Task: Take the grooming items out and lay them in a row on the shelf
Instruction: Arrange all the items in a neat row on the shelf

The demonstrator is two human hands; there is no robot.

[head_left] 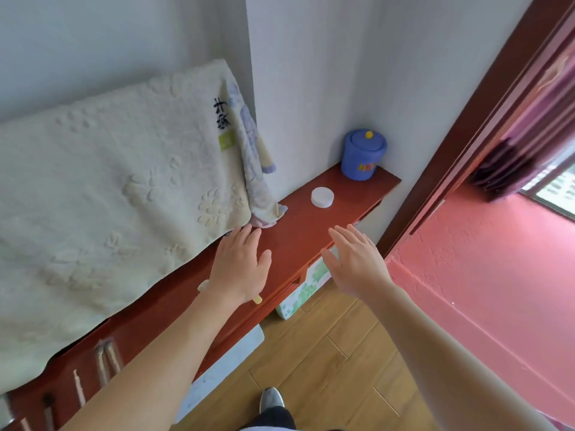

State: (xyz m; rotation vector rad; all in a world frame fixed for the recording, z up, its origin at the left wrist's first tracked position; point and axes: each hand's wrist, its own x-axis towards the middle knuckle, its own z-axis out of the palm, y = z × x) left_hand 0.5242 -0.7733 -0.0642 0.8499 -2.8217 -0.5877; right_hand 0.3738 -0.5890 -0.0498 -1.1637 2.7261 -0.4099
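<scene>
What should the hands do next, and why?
Probably the right hand should reach for the blue lidded pot at the shelf's far end and lift its lid. Both hands are open and empty. Several slim items already lie on the shelf's near end; the pot is closed.

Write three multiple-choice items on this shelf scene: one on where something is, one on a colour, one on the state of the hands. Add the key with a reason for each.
1. Where does the white round jar stand?
A. on the wooden floor
B. on the red shelf, nearer the camera than the blue pot
C. on top of the towel

2. What colour is the knob on the blue pot's lid?
A. yellow
B. black
C. pink

3. How are the left hand and right hand?
A. both gripping a brush
B. one holding the jar
C. both open and empty, fingers spread

Key: B, the jar rests on the shelf between the hands and the pot; A, a yellow knob tops the lid; C, both palms face down over the shelf and hold nothing.
</scene>
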